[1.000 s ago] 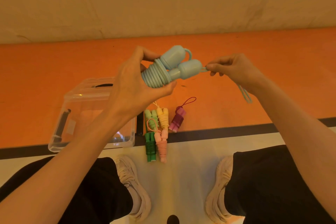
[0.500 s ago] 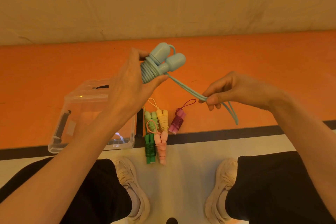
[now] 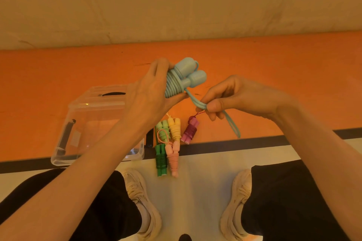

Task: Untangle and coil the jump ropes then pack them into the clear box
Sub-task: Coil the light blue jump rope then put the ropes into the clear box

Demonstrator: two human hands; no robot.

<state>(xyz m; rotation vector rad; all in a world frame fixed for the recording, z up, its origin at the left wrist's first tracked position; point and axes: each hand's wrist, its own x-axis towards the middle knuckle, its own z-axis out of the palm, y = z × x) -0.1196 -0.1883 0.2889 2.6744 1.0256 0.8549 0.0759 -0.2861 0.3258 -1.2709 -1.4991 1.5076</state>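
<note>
**A:** The fingers [image 3: 212, 106] of the right hand [image 3: 241, 98] are curled, pinching the doubled free end of the blue jump rope [image 3: 176, 82]; those of the left hand [image 3: 148, 96] are wrapped round its two handles and the coils already wound on them. What lies around them, largest first?

**B:** The clear box [image 3: 82, 123], below and to the left of the left fingers, partly hidden by that forearm; whether it holds anything cannot be told. Then five finished ropes on the floor just below both sets of fingers: green [image 3: 161, 160], pink [image 3: 173, 157], light green [image 3: 163, 131], yellow [image 3: 175, 128], purple [image 3: 189, 132]. Smallest, the blue tail loop [image 3: 233, 125], hanging beneath the right fingers.

**A:** How is the step done well?

**B:** By judgement: keep the cord taut between the two grips, lay each turn snug beside the last, and let the left thumb hold the coils so none slips. The short tail likely needs tucking under a turn; left slack, the bundle may spring loose before it reaches the box.
</note>
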